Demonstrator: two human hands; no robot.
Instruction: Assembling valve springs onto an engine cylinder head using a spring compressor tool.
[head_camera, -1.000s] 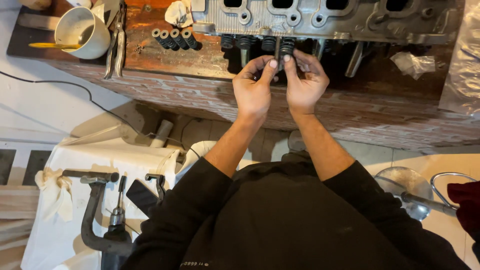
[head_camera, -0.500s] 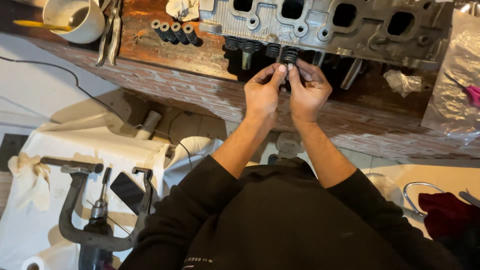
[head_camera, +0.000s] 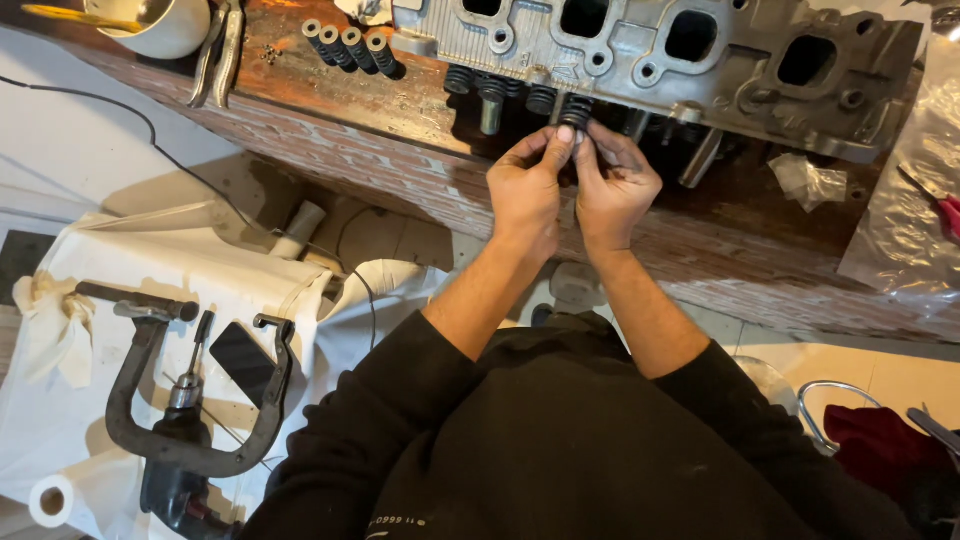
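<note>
While we look down from above, our left hand (head_camera: 525, 195) and right hand (head_camera: 615, 190) meet at the near edge of a grey metal cylinder head (head_camera: 650, 50) lying on a worn wooden bench (head_camera: 330, 90). Both hands are curled, their fingertips pinched together around a dark coiled valve spring (head_camera: 574, 112) seated on the head's underside. The spring is black, ribbed with tight coils, standing in a row beside three matching springs (head_camera: 490, 88) to its left. Our right fingers are smudged with grime. Four loose springs (head_camera: 348, 45) lie farther left on the bench, near pliers (head_camera: 222, 50) and a white cup (head_camera: 165, 22). Below the bench, a large black C-shaped clamp tool (head_camera: 185, 400) rests on white cloth (head_camera: 90, 290).
</note>
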